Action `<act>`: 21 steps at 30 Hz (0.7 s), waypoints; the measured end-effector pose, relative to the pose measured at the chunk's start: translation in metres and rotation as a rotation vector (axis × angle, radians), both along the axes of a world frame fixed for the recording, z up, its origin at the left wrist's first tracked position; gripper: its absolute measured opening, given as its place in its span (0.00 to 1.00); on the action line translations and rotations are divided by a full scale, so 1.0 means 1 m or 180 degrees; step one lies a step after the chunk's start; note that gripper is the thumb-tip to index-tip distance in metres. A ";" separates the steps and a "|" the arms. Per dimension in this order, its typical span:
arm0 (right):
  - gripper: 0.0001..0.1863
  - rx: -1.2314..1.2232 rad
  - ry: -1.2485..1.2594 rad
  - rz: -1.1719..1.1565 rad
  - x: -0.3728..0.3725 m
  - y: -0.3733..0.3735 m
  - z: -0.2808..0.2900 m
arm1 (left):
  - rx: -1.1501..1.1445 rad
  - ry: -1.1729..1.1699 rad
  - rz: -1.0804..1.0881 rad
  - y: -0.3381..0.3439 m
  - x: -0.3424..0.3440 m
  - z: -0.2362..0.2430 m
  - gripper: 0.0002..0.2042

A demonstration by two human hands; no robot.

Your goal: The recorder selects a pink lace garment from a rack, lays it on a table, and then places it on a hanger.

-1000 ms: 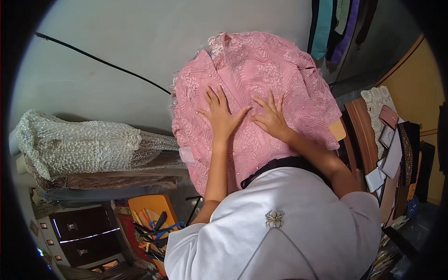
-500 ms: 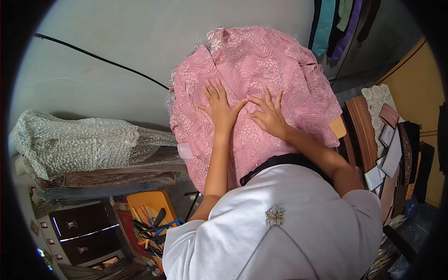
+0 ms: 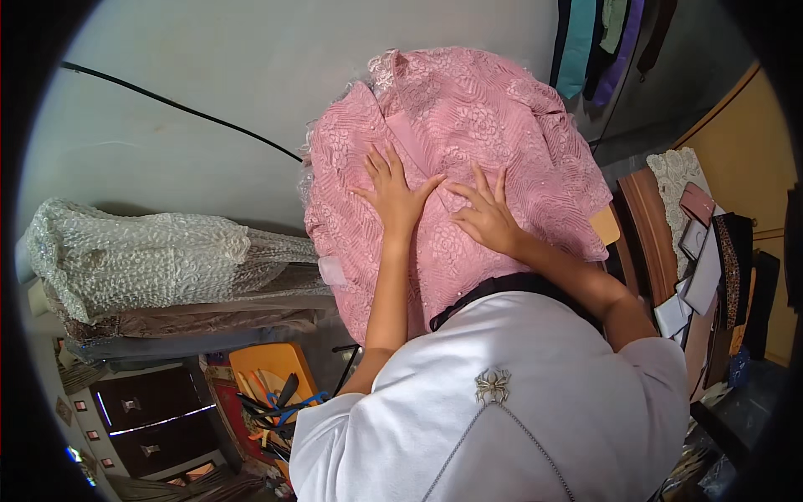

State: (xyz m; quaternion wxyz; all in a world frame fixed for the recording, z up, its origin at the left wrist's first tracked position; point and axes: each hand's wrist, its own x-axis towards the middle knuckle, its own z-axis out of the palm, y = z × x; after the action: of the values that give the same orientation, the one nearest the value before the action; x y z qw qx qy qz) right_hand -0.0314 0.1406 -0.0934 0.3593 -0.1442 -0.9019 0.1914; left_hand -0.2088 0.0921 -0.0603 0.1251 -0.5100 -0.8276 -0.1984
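A pink lace garment [image 3: 493,109] with long sleeves and a front overlap lies spread out in front of me. My left hand [image 3: 395,197] rests flat on it with the fingers spread, its thumb reaching toward the slanting front edge. To the right of that edge, my right hand [image 3: 488,216] touches the lace with its fingers apart and slightly bent. Only a small gap parts the left thumb from the right fingertips. Neither hand grips the fabric. A small white patch [image 3: 332,272] shows by the garment's left side.
At the left hangs a silvery beaded dress [image 3: 150,259]. Scissors and other tools sit on a yellow tray [image 3: 288,361] low on the left. Fabric pieces and boxes crowd a wooden surface [image 3: 644,217] at the right. Coloured strips [image 3: 577,50] hang on the back wall.
My right hand has drawn back slightly, its index fingertip now a little apart from the left thumb. The left hand and the garment stay in place.
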 end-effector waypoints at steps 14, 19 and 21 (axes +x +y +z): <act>0.06 0.0008 -0.0024 0.0086 0.016 -0.004 -0.006 | 0.0087 0.0031 -0.0053 -0.006 0.006 0.010 0.50; 0.07 0.0085 -0.0042 0.0019 0.016 -0.003 -0.011 | -0.0089 -0.0061 -0.0390 -0.031 0.030 0.009 0.52; 0.07 0.0017 -0.0071 0.0039 0.016 -0.002 -0.010 | -0.0122 -0.0116 -0.0352 -0.037 0.025 -0.007 0.52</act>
State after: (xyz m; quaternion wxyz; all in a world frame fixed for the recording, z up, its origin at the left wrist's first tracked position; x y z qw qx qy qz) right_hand -0.0157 0.1390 -0.1030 0.3485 -0.1398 -0.9072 0.1896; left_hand -0.1842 0.0551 -0.0677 0.0891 -0.5535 -0.8039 -0.1983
